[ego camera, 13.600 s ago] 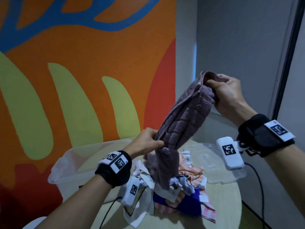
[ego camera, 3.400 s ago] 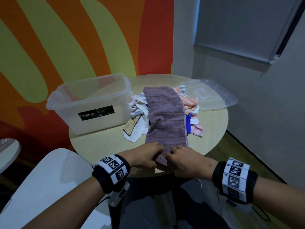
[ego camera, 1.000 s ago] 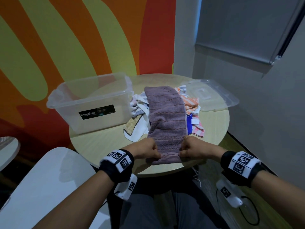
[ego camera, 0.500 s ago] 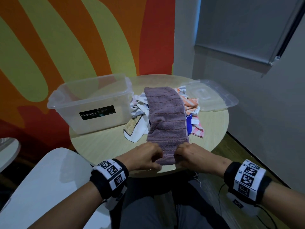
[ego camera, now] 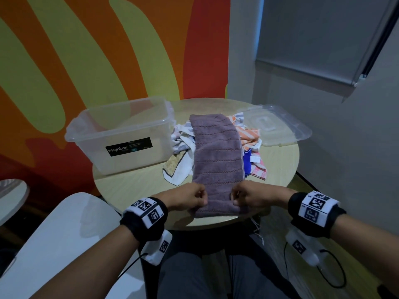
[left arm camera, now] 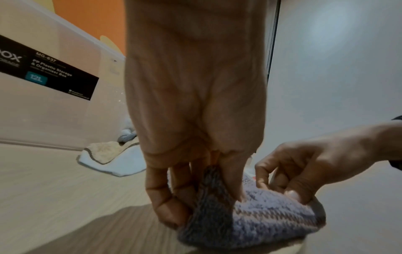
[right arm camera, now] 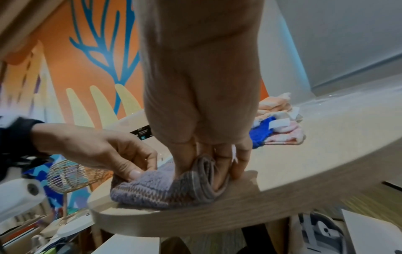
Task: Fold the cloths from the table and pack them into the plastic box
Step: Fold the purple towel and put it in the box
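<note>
A purple towel (ego camera: 218,160) lies in a long folded strip over the cloth pile, its near end at the table's front edge. My left hand (ego camera: 190,197) pinches the towel's near left corner, seen close in the left wrist view (left arm camera: 217,197). My right hand (ego camera: 246,196) pinches the near right corner, where the right wrist view shows layered folds of the towel (right arm camera: 174,189) between its fingers. The clear plastic box (ego camera: 121,134) stands empty at the table's left.
A pile of mixed cloths (ego camera: 251,147) lies under and beside the towel. The box's clear lid (ego camera: 276,126) rests at the table's far right. A white chair (ego camera: 54,244) stands at my left. The round wooden table (ego camera: 133,186) ends just before my knees.
My two hands have spread apart again along the towel's near edge, after being drawn close together half a second ago. The towel stays flat on the pile.
</note>
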The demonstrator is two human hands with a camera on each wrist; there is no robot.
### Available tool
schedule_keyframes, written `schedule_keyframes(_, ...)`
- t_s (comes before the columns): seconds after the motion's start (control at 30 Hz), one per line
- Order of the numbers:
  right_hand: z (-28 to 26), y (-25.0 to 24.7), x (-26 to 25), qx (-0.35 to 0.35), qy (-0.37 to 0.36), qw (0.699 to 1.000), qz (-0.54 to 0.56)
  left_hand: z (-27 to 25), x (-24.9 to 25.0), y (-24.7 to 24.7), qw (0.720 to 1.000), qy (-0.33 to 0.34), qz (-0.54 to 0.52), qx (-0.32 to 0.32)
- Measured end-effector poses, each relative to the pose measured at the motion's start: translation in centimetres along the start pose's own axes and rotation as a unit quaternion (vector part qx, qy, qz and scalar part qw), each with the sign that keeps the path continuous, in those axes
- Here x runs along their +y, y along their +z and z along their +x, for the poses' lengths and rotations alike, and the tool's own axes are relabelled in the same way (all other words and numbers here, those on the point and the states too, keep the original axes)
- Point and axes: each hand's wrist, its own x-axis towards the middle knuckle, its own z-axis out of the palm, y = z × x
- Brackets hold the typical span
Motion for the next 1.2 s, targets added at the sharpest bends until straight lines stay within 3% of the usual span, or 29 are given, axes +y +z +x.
schedule_keyframes(0.17, -0.6, -0.1, -1.5, -0.006, 0.009, 1.000, -0.023, -0.3, 0.9, 0.4, 1.000, -0.022, 0.017, -0.016)
schedule_keyframes(0.27, -0.8, -0.2, -2.2, 0.030, -0.010, 0.997, -0.067, -0.1, 1.4, 0.3, 0.998, -0.039, 0.033, -0.020)
schedule_keyframes(0.43, -0.4, 1.0, -1.4, 0.020, -0.064, 0.992, -0.103, -0.2, 1.1, 0.2, 0.997, -0.045, 0.054, -0.028)
schedule_keyframes(0.57, 0.5, 0.0, -0.2, -0.026, -0.018, 0.999, -0.027, -0.4, 1.0, -0.1, 0.994, -0.045, 0.092, -0.033)
schedule_keyframes(0.73, 1.3, -0.9, -1.0, -0.058, 0.020, 0.998, -0.022, 0.2, 1.7, -0.7, 0.981, -0.051, 0.183, -0.031)
schedule_keyframes(0.8, 1.5, -1.0, -0.9, -0.062, 0.024, 0.998, -0.012, 0.3, 2.1, -0.7, 0.968, -0.022, 0.247, 0.038)
schedule_keyframes(0.87, 1.6, -0.8, -0.3, -0.047, 0.007, 0.999, 0.005, 0.2, 2.8, -0.4, 0.961, 0.051, 0.249, 0.105)
schedule_keyframes(0.97, 1.6, -0.3, 1.0, -0.007, -0.021, 0.999, 0.032, 0.0, 3.5, 0.5, 0.974, 0.130, 0.178, 0.057)
schedule_keyframes(1.03, 1.7, -0.2, 1.3, 0.009, -0.025, 0.999, 0.023, 0.1, 3.4, 1.0, 0.967, 0.151, 0.202, 0.032)
schedule_keyframes(1.2, 1.6, -0.4, 0.3, 0.018, -0.013, 0.999, -0.046, 0.5, 2.9, 1.1, 0.959, 0.153, 0.228, 0.072)
